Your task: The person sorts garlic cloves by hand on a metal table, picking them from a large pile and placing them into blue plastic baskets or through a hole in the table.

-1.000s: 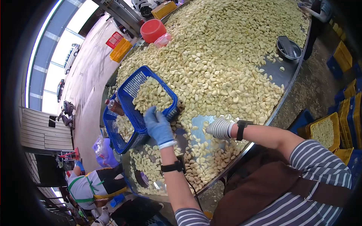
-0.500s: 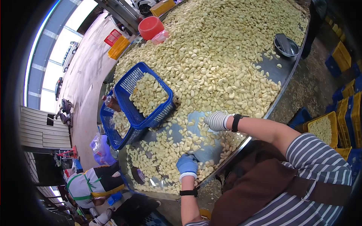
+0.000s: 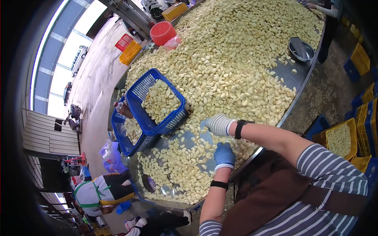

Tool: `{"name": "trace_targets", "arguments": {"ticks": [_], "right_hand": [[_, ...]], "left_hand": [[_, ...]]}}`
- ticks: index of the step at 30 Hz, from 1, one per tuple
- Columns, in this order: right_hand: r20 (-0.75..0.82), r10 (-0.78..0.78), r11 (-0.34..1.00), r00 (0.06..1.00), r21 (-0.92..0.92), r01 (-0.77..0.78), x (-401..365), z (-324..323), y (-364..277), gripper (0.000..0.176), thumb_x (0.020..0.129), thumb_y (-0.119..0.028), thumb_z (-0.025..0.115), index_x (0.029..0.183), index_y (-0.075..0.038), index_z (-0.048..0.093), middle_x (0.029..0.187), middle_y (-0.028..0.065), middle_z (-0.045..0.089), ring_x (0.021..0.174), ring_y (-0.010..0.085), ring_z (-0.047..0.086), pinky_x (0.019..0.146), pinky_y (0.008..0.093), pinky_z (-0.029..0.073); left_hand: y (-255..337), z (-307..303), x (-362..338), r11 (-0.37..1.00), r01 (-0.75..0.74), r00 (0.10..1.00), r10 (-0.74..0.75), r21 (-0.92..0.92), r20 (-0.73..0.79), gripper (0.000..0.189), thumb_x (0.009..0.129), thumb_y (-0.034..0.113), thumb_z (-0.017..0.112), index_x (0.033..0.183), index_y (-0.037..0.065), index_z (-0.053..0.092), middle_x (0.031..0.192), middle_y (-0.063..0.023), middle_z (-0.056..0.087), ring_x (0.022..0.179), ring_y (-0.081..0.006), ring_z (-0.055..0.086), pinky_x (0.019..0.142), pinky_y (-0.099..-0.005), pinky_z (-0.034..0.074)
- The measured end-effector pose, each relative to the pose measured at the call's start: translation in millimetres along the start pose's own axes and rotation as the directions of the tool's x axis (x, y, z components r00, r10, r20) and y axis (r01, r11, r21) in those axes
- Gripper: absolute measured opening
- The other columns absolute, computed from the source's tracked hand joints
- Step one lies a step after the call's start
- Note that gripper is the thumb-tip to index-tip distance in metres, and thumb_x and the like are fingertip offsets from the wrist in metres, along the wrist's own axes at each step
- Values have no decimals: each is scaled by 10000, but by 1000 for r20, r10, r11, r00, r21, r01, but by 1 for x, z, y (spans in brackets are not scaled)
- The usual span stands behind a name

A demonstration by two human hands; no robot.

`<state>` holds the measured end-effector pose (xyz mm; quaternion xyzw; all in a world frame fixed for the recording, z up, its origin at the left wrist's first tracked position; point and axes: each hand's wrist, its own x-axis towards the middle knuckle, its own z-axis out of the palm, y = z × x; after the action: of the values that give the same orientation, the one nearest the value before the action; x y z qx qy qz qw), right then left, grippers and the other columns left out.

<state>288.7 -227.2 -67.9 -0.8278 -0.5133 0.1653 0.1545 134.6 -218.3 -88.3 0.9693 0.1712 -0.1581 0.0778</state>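
Observation:
My left hand (image 3: 224,153), in a blue glove, is curled low over the metal table, among pale oval pieces that look like peeled garlic cloves (image 3: 189,161). Its fingers are bent in, and what they hold is hidden. Just beyond it, my right hand (image 3: 219,125), in a grey-and-white striped glove, reaches across the cloves with its fingers stretched toward the baskets. Its fingertips are right at a bluish bare patch of the tabletop (image 3: 205,136). Both wrists wear black bands. A large heap of cloves (image 3: 236,63) rises beyond my hands.
Two blue baskets (image 3: 169,126) with cloves stand left of my hands, a bottle (image 3: 123,109) between them. A red tub (image 3: 162,33) is at the far edge. A metal bowl (image 3: 309,54) with a scoop sits right. Other people stand around the table. Stacked crates (image 3: 354,137) are behind right.
My left hand has moved up and right, close to my right hand. My right hand has shifted slightly left, its fingers reaching out further. A co-worker's hands now show at the far right.

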Motion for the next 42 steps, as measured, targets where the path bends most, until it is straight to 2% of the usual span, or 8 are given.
{"name": "trace_targets", "arguments": {"ticks": [8, 15, 17, 20, 26, 34, 39, 42], "right_hand": [[36, -88, 991, 995, -102, 91, 43, 44, -16, 170, 727, 1, 603, 881, 4, 676, 857, 197, 668, 787, 348, 662, 631, 428, 529], [175, 24, 999, 984, 27, -29, 13, -2, -13, 243, 729, -111, 620, 934, 16, 650, 834, 217, 660, 791, 358, 657, 673, 403, 527], [181, 206, 758, 962, 592, -274, 16, -36, -31, 315, 753, -164, 642, 1005, 24, 618, 871, 217, 657, 854, 338, 650, 725, 379, 518], [-395, 114, 356, 912, 873, 333, 37, -67, -68, 388, 865, -155, 622, 1208, -14, 510, 684, 64, 564, 659, 159, 618, 591, 299, 507], [241, -292, 952, 926, 167, 257, -39, -51, -75, 448, 873, -450, 554, 883, -7, 620, 775, 191, 629, 730, 387, 617, 663, 453, 492], [175, -241, 844, 955, 524, 117, -103, -6, -42, 415, 918, -413, 506, 865, -15, 612, 737, 190, 611, 734, 373, 607, 663, 437, 476], [336, -35, 201, 941, 925, -323, -120, -18, -30, 365, 941, -396, 525, 877, -54, 634, 649, -50, 500, 561, 90, 421, 528, 275, 387], [286, -96, 432, 953, 875, -219, -143, -39, -11, 374, 931, -387, 538, 875, -35, 652, 656, -2, 560, 586, 116, 487, 568, 300, 429]], "left_hand": [[-38, 22, -36, 743, 162, 986, -88, -649, 144, 267, 802, 221, 643, 974, 23, 598, 805, -148, 652, 737, -261, 654, 668, -360, 516], [-77, 27, -104, -337, 288, 889, -252, -896, 381, 196, 893, 84, 587, 1083, 40, 601, 854, -44, 644, 656, -131, 604, 580, -247, 524], [-76, 20, -102, -429, 220, 883, -295, -876, 366, 205, 891, 50, 578, 1093, 25, 595, 866, -44, 637, 667, -118, 591, 583, -235, 507], [-68, 12, -93, -598, 127, 898, -270, -791, 348, 215, 889, 80, 597, 1097, 27, 585, 865, -45, 622, 677, -89, 563, 569, -208, 465], [-77, 27, -67, -841, 123, 911, -115, -527, 396, 138, 882, 235, 609, 910, 102, 585, 757, 8, 570, 574, -83, 499, 465, -184, 371], [-17, -9, -53, -464, 109, 831, -442, -879, 337, 231, 870, 238, 548, 651, 179, 506, 551, 92, 418, 428, -30, 365, 385, -186, 268], [-3, -46, -49, -415, 83, 920, -317, -906, 230, 207, 905, 229, 549, 720, 140, 518, 554, 47, 436, 441, -60, 401, 396, -185, 299], [-12, -46, -26, -115, -92, 926, -376, -989, -43, 123, 903, 168, 553, 818, 81, 565, 637, 6, 517, 468, -85, 468, 416, -207, 360]]}}
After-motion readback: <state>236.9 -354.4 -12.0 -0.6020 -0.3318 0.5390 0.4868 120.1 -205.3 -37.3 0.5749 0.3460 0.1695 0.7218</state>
